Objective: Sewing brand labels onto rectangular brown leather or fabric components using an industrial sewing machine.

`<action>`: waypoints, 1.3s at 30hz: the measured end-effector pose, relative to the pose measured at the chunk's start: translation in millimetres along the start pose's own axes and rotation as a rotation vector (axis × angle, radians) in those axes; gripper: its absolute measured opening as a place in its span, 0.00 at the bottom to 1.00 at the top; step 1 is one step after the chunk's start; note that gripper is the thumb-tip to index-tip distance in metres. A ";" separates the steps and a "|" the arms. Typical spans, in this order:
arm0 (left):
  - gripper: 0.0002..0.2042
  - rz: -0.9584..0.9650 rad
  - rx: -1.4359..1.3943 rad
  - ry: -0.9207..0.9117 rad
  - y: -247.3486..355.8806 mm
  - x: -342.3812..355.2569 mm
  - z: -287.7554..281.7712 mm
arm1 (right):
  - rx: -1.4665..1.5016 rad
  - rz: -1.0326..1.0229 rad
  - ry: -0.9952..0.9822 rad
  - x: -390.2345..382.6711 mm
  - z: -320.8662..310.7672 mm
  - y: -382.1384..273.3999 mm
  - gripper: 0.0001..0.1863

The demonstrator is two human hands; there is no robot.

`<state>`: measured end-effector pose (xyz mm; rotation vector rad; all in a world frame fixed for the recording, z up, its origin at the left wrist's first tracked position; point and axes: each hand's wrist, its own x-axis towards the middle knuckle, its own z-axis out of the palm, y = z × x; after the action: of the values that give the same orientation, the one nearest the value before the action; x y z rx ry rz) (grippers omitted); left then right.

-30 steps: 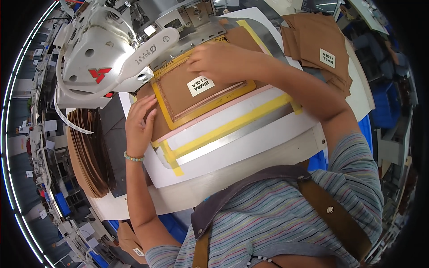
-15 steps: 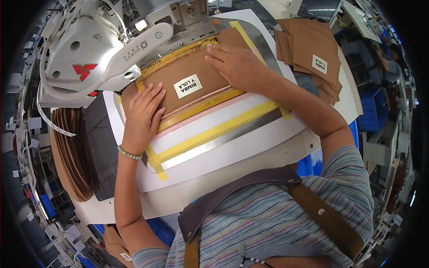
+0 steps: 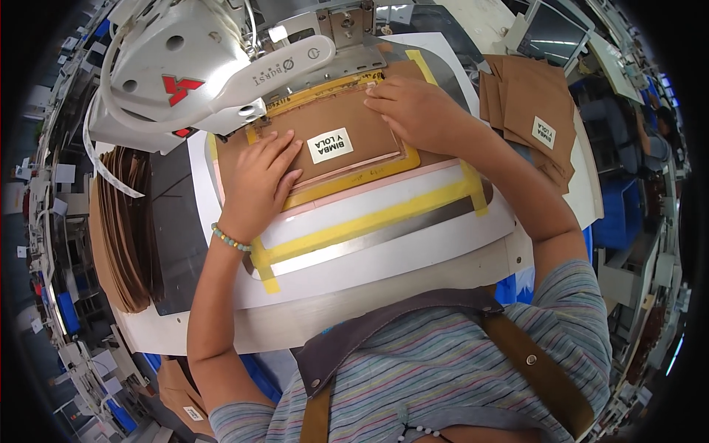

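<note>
A brown panel (image 3: 309,122) with a white label (image 3: 327,145) near its middle lies inside a yellow-edged template frame (image 3: 354,179) under the sewing machine's head. My left hand (image 3: 258,176), a beaded bracelet at its wrist, rests on the panel's left end, fingers stretched out and thumb apart. At the right end, my right hand (image 3: 421,112) has its bent fingers on the panel near the upper right corner of the frame, the thumb lower down. It grips nothing that I can see. Part of the panel's ends is covered by my hands.
The white sewing machine (image 3: 173,70) looms at upper left. A stack of brown pieces (image 3: 122,236) stands on edge at left; labelled brown panels (image 3: 524,96) lie piled at right. Yellow tape (image 3: 362,215) borders a cut-out in the white sheet (image 3: 384,247). Another brown panel (image 3: 181,395) hangs below left.
The whole scene has shifted slightly right and up in the picture. My right fingers are more bent at the panel's corner; my left hand stays on its left end.
</note>
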<state>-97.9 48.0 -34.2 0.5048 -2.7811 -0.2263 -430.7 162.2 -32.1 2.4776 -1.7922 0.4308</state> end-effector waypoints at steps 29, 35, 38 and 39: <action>0.19 0.031 -0.010 -0.007 61.3 63.1 26.5 | 0.078 -0.207 0.110 11.7 -1.3 24.5 0.13; 0.20 0.007 -0.020 -0.008 72.1 73.5 30.8 | 0.030 -0.246 0.091 14.2 -0.7 29.0 0.15; 0.21 -0.030 -0.044 0.000 75.6 77.2 31.8 | 0.031 -0.249 0.083 15.7 -0.3 29.7 0.16; 0.20 -0.034 -0.046 -0.004 77.1 78.8 31.2 | 0.027 -0.261 0.097 15.9 0.6 29.8 0.16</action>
<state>-202.7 93.6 -26.6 0.5413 -2.7659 -0.2986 -454.0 137.7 -32.1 2.6104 -1.4123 0.5475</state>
